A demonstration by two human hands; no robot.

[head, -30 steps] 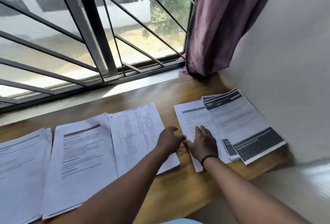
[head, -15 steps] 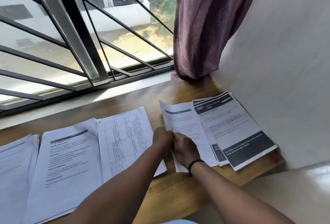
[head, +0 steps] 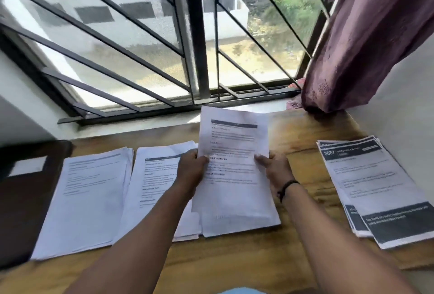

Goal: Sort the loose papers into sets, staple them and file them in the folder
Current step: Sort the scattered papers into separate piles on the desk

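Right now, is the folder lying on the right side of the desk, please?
No, the folder lies at the desk's far left, beside the papers.

Bare wooden desk [head: 303,171] lies open between the held sheet [head: 232,153] and the dark-banded stack [head: 375,188] at right, and along the near edge. The left side is covered by two paper stacks [head: 91,200] and a dark folder [head: 25,195]. Window grille [head: 197,35], curtain [head: 357,42] and right wall [head: 413,106] bound the far and right sides.
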